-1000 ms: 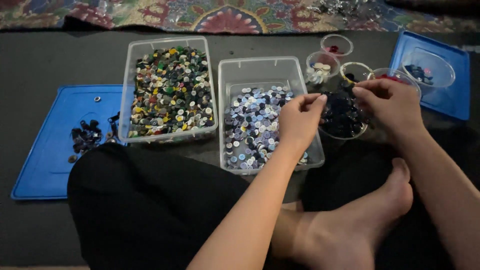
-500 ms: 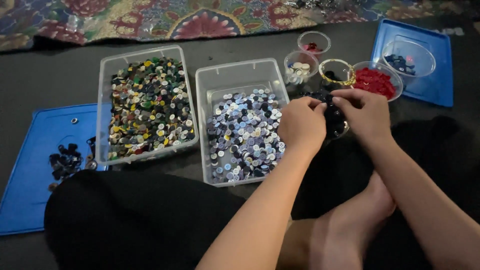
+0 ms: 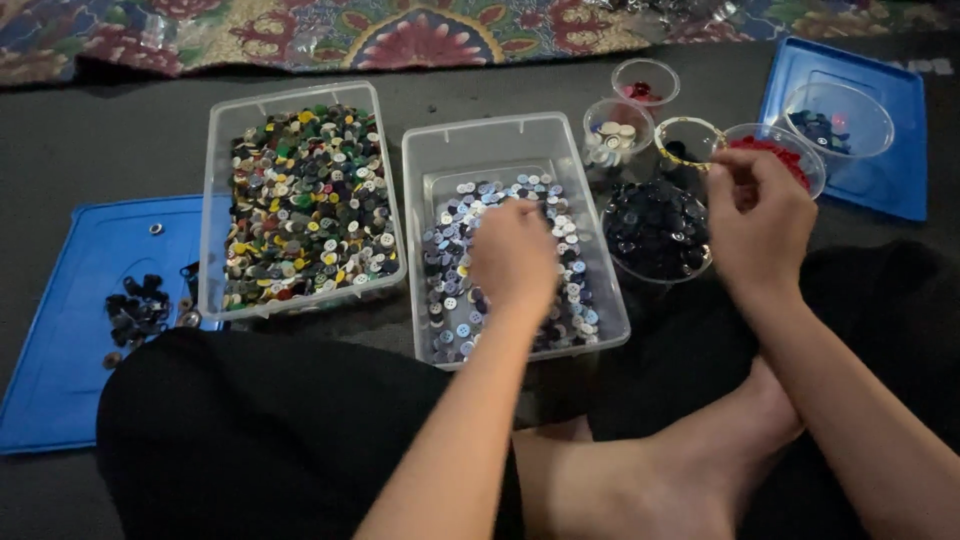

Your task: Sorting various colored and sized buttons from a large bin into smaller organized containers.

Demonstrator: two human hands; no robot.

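Looking down from your head camera, your left hand [image 3: 513,258] rests knuckles-up inside the clear bin of pale blue and white buttons [image 3: 505,262], fingers curled down among them; you cannot tell whether it grips any. Your right hand [image 3: 760,230] hovers clenched just beside the bowl of dark navy buttons [image 3: 655,230], fingertips pinched together, whatever they hold hidden. A second clear bin of mixed-colour buttons [image 3: 298,205] sits to the left on the dark floor, next to a blue lid [image 3: 75,320] carrying a few dark buttons. Small cups of white and red buttons stand beyond the bowl.
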